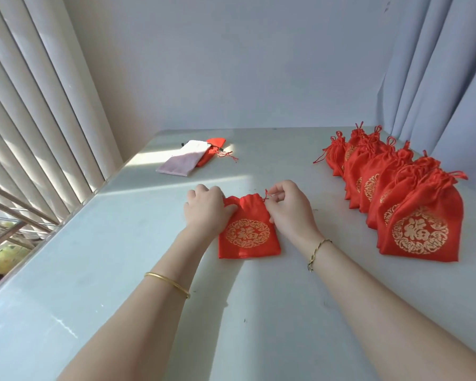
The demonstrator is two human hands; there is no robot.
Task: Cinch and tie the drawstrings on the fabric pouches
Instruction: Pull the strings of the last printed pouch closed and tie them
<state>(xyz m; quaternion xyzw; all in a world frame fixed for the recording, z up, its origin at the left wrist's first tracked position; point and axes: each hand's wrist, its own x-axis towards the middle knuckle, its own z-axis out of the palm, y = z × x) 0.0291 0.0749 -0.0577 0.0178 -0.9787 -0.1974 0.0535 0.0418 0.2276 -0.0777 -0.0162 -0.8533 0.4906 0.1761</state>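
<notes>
A red fabric pouch (248, 232) with a gold round emblem lies flat on the white table (121, 270) in the middle. My left hand (204, 209) grips its gathered top left corner. My right hand (287, 207) pinches the thin red drawstring (267, 194) at the top right corner, and its thumb rests on the pouch's right edge. The pouch's mouth is partly bunched.
A row of several cinched red pouches (412, 213) leans along the right side by a blue curtain (437, 64). A pink pouch (184, 159) and a red pouch (212, 152) lie at the back left. Vertical blinds (33, 119) run along the left edge.
</notes>
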